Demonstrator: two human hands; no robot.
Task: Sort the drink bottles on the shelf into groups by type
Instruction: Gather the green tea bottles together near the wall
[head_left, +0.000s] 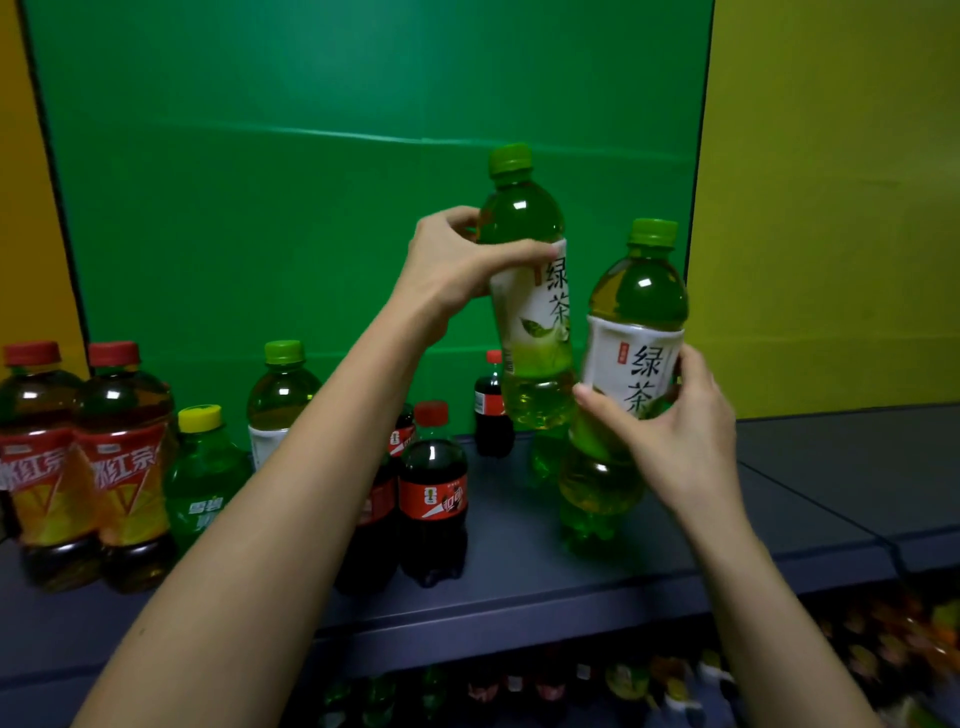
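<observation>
Gripping green tea bottle (530, 317) in left hand (457, 270), second green tea bottle (623, 374) in right hand (670, 441), centre-right above shelf (519, 587) | risking knocking colas (434, 493) when lowering.

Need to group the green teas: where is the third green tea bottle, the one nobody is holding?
In the head view, the third green tea bottle stands on the shelf left of centre, behind the yellow-capped green soda bottle and partly hidden by the left forearm.
</observation>
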